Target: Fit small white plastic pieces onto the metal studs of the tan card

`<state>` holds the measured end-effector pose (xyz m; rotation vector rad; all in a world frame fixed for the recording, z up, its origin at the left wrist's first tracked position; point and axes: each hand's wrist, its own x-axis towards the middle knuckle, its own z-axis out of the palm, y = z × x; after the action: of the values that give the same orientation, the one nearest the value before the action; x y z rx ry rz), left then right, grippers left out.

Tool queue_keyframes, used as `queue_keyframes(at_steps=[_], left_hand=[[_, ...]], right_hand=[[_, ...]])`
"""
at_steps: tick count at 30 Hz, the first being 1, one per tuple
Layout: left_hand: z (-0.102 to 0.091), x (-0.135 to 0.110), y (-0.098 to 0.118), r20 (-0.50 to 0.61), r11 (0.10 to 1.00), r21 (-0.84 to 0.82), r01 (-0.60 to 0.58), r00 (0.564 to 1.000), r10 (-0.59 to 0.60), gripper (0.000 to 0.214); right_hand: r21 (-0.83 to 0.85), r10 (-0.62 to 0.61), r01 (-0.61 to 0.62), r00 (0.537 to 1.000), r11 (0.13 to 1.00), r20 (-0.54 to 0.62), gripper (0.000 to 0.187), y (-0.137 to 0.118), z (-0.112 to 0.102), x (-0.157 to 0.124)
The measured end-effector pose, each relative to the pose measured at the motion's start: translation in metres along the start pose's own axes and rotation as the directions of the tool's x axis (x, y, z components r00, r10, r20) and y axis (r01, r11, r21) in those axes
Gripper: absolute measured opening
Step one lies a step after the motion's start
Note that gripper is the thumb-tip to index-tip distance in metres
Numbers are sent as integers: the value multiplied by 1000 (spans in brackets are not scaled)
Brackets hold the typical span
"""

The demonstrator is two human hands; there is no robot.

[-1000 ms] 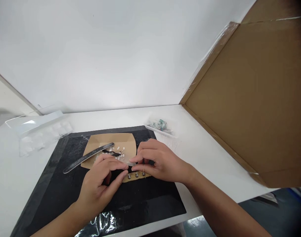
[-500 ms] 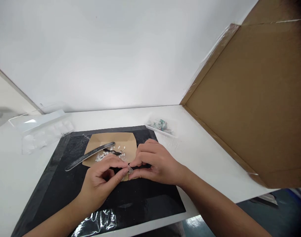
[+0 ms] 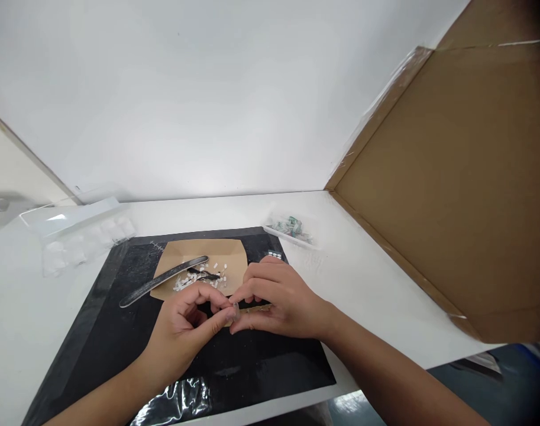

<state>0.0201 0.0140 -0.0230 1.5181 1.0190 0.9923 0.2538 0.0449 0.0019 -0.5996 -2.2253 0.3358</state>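
My left hand (image 3: 187,328) and my right hand (image 3: 278,302) meet fingertip to fingertip over a black mat (image 3: 119,331). Between them they pinch a small clear piece (image 3: 235,309) that is too small to name. Just beyond the fingers lies a tan paper sheet (image 3: 207,260) with several small white bits (image 3: 199,279) and a thin dark wire on it. A long dark metal tool (image 3: 163,280) lies across the sheet's left side. A narrow tan strip peeks out under my right fingers.
A clear plastic tray (image 3: 81,234) with pockets sits at the back left of the white table (image 3: 362,278). A small clear dish (image 3: 290,229) with greenish parts stands behind the mat. A large cardboard panel (image 3: 451,177) leans on the right. Shiny plastic film covers the mat's near edge.
The clear piece was held flat and wide between both hands; now the fingertips have drawn close together around it. The small round studs on the tan strip are now covered.
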Motion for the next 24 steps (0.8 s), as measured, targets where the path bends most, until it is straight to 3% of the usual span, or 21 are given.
queue_keyframes(at_steps=[9, 13, 15, 17, 24], left_hand=[[2, 0, 1, 5, 998, -5, -61, 998, 61, 22], [-1, 1, 3, 36, 973, 121, -198, 980, 195, 11], [-4, 1, 4, 112, 924, 181, -338, 940, 322, 4], [-6, 2, 6, 155, 878, 203, -433, 900, 408, 12], [-8, -2, 5, 380, 702, 281, -654, 748, 545, 22]], right_hand=[[-70, -36, 39, 999, 997, 38, 35, 2, -2, -4], [-69, -40, 43, 998, 997, 49, 34, 3, -3, -5], [-64, -27, 32, 997, 997, 78, 33, 4, -8, -4], [-67, 1, 7, 992, 998, 124, 33, 6, -16, -4], [-58, 173, -163, 940, 985, 294, 34, 15, -41, -10]])
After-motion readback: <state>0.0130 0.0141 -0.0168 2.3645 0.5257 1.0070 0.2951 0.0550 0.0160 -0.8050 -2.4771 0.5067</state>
